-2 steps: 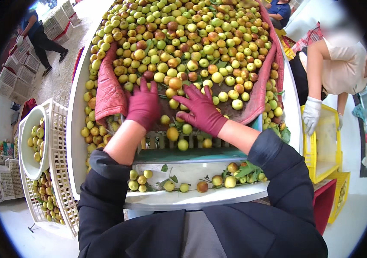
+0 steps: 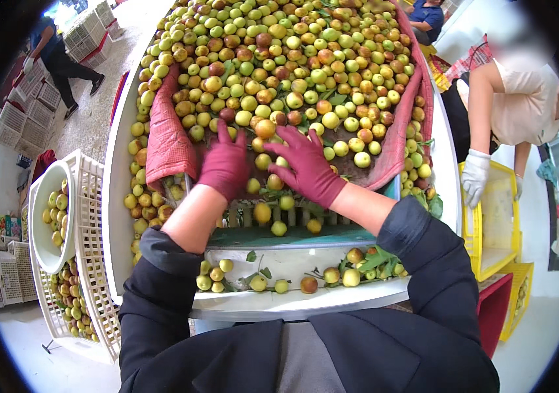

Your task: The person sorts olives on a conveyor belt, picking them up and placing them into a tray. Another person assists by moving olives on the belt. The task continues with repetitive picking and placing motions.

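A broad heap of green, yellow and reddish-brown jujubes [image 2: 279,72] covers a pink quilted cloth [image 2: 167,141] in a white-sided sorting table [image 2: 119,196]. My left hand [image 2: 226,167], in a maroon glove, lies low over the heap's near edge, fingers apart and slightly blurred, holding nothing that I can see. Beside it, my right hand [image 2: 309,167], gloved alike, spreads its fingers over several loose jujubes, touching some without gripping any. Just in front of my hands, a few jujubes lie on a slatted grate [image 2: 237,215] above a green strip [image 2: 292,237].
Jujubes and leaves lie in a white trough [image 2: 296,261] nearest me. On the left stands a white basket [image 2: 89,242] with a white bowl [image 2: 49,223] on it. At right, a co-worker's white-gloved hand [image 2: 475,177] touches a yellow crate [image 2: 492,223]. Another person walks at far left.
My left hand has shifted slightly right, toward my right hand. A few jujubes around the grate have moved a little. My right hand has barely moved.
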`<state>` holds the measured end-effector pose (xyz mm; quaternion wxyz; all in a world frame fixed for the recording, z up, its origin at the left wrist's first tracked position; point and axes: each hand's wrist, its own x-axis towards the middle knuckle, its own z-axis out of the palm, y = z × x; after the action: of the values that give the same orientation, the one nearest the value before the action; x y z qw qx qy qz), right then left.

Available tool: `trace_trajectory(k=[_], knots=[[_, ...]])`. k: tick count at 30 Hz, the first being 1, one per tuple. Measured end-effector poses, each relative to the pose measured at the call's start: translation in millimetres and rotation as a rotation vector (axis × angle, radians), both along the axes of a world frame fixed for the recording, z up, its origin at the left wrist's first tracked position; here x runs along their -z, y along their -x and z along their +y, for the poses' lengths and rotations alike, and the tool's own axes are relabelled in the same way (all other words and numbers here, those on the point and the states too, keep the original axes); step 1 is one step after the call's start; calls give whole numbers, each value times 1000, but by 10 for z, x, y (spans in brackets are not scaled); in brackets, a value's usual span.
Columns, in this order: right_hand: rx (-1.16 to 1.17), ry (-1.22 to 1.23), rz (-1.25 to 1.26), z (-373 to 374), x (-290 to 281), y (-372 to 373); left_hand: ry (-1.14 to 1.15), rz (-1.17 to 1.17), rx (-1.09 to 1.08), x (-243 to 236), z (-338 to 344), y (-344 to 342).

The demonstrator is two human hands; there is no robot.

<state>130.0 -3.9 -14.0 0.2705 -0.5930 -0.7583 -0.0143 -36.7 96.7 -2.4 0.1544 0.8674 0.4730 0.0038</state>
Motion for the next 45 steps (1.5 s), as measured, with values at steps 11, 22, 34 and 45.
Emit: trace_trajectory(k=[11,22,34,45], knots=[[35,-112,-171,1929,37,1089,517,-733,367,425,-29,-145],[-70,-9,-278,1152,157,112,-235,-347,877,-199,-278,-163],[474,-24,274,349,-168,-1460,-275,-36,226,70,-137,-145],[931,313,-101,933,-113,-1832,-286,-393,407,8,-144,-146]])
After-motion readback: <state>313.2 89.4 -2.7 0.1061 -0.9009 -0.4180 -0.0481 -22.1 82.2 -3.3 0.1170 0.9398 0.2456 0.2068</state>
